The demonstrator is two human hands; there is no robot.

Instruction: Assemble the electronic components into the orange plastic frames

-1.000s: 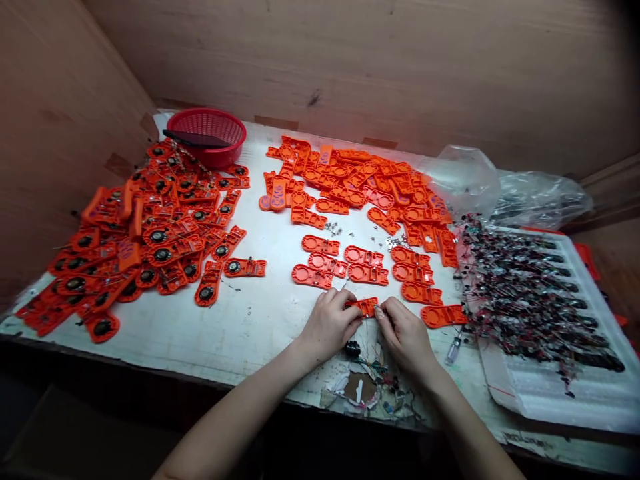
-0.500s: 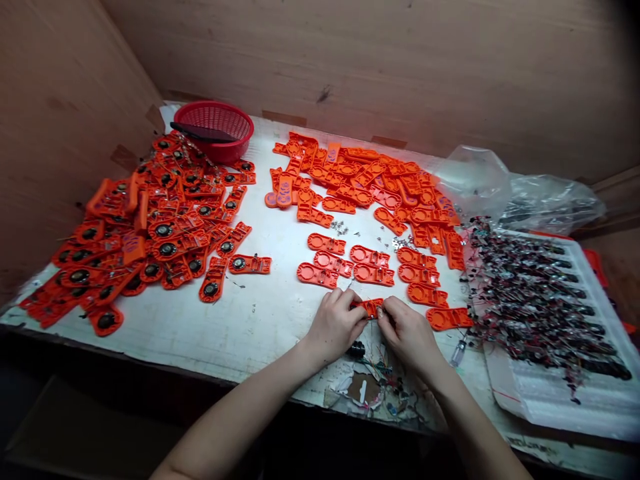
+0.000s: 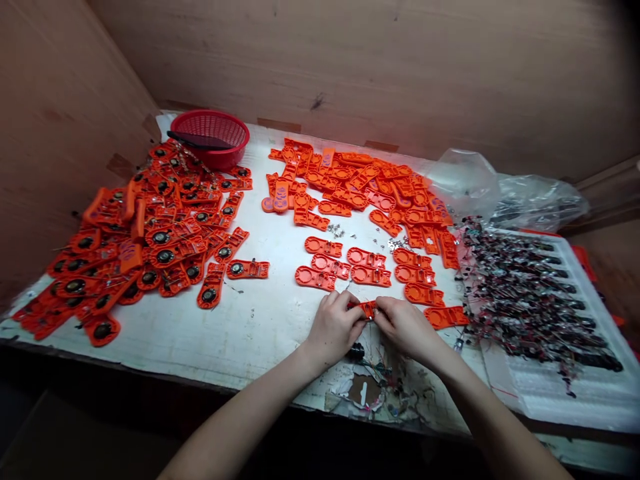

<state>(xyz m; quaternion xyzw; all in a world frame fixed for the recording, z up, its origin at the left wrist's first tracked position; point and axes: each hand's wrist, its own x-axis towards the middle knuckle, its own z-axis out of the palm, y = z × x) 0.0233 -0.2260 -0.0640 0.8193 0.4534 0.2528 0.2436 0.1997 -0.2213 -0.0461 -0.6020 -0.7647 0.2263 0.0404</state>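
Between my two hands, near the table's front edge, is an orange plastic casing half [image 3: 369, 309]. My left hand [image 3: 337, 325] grips its left end, with thumb and fingers closed. My right hand [image 3: 406, 325] pinches the right end; its fingertips are partly hidden. Beyond my hands, several orange casing halves [image 3: 371, 275] lie in short rows, hollow side up, with small metal pieces in them. Below my hands sit a black cylindrical part [image 3: 356, 351] and some thin wires [image 3: 379, 368]. A clear-handled screwdriver [image 3: 459, 344] lies right of my right hand.
Casings fitted with round black speakers [image 3: 163, 237] are heaped at left, by a red basket [image 3: 220, 158]. More orange casings [image 3: 345, 175] are piled at the back. Loose metal bits [image 3: 397, 245] lie mid-table. At right, wired parts [image 3: 535, 300] cover a white tray [image 3: 595, 407] near plastic bags [image 3: 537, 200].
My right hand has turned slightly and shifted left along the casing half, its forearm swinging outward to the right. My left hand keeps its grip. The whole view has shifted a little.
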